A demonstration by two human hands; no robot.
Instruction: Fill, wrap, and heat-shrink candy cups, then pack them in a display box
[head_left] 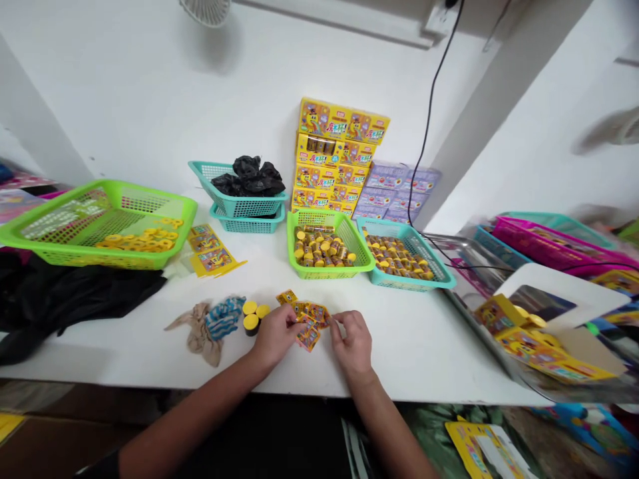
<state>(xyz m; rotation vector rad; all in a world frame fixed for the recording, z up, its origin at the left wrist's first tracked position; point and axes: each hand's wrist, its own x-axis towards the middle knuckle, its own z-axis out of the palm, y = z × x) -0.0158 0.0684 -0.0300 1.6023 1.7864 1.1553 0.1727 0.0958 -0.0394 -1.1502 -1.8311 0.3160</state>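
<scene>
Several small yellow printed cards or labels [308, 336] lie loosely overlapping between my hands over the white table. My left hand [276, 334] is closed in a pinch on the left side of these cards. Opposite it, my right hand [353, 340] pinches the right-hand edge of one of them between thumb and finger. Whether they are paper or stickers I cannot tell. Just left of my left hand stand three small dark cups with yellow lids [251, 324]. Beside those lies a crumpled cloth [224, 319], blue-striped with a beige part.
Behind are a green basket [329, 273] and a teal basket [409, 285] of yellow-capped tubes. Yellow boxes [324, 176] are stacked at the wall. Left, a green basket [100, 256] holds yellow pieces. A metal tray [499, 356] stands right; a black cable [429, 120] hangs down.
</scene>
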